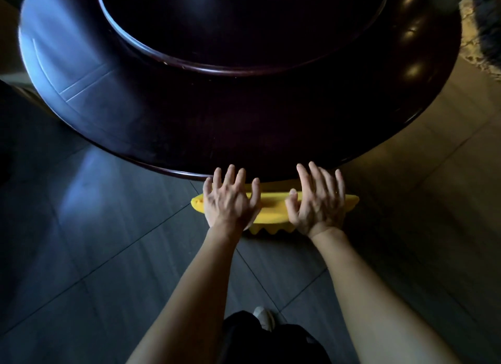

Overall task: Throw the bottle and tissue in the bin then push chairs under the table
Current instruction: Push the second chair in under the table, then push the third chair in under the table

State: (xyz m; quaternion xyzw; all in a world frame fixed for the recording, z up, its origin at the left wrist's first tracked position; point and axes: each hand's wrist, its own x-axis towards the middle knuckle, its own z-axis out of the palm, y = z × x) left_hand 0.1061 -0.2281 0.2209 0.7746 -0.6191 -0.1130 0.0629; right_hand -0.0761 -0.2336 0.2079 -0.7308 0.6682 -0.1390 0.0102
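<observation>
A yellow plastic chair (pixel 273 210) stands at the near edge of the big round dark table (pixel 189 125), mostly tucked under it, so only its back rim shows. My left hand (pixel 230 201) lies flat over the left part of that rim, fingers spread. My right hand (pixel 317 201) lies over the right part, fingers also spread. Neither hand curls around anything. No bottle, tissue or bin is in view.
A raised round turntable (pixel 244 24) sits in the middle of the table. Grey floor tiles (pixel 95 228) spread left and below. A patterned rug (pixel 479 38) lies at the far right. My shoe (pixel 264 316) shows near the bottom.
</observation>
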